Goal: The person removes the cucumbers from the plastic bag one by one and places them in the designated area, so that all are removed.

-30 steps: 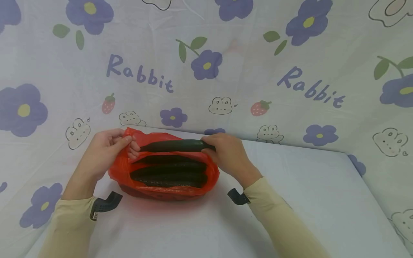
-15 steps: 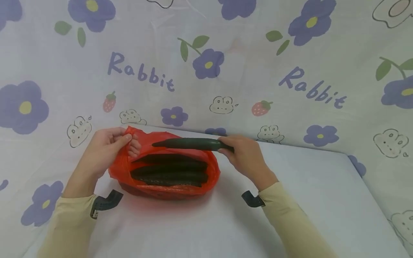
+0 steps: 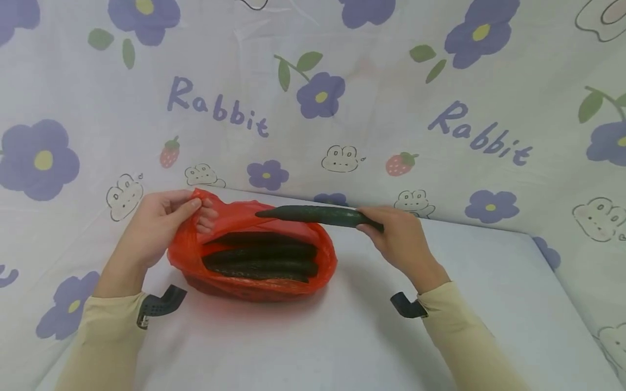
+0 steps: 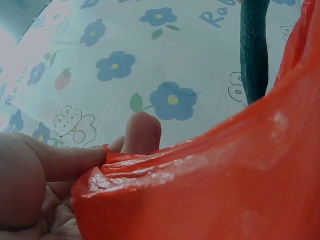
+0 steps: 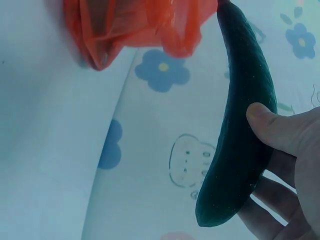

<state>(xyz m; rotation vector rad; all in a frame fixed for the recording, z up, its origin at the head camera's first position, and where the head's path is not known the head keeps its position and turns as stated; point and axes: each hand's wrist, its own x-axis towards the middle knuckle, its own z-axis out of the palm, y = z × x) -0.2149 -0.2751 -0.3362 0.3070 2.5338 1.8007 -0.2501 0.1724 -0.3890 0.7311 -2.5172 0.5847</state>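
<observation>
My left hand (image 3: 168, 220) pinches the upper left edge of a red plastic bag (image 3: 215, 288) between thumb and fingers, and the bag's mouth gapes toward me. Inside lie several dark green cucumbers (image 3: 259, 260), side by side. My right hand (image 3: 398, 231) grips another cucumber (image 3: 318, 214) near its thick right end. That cucumber is held level above the bag's far rim, its thin tip pointing left over the bag. In the right wrist view, the thumb (image 5: 272, 125) presses one side of the cucumber and the fingers curl behind it.
The bag sits on a white tabletop (image 3: 469, 304). Behind the table hangs a white cloth (image 3: 293, 32) printed with purple flowers, rabbits and "Rabbit" lettering. A dark bent device (image 3: 163, 301) is fixed at the left wrist, and a similar one (image 3: 408, 305) at the right.
My right hand has moved to the right with its cucumber, drawing the thin tip away from my left fingers. The left hand keeps its hold on the bag, and the cucumbers inside stay put.
</observation>
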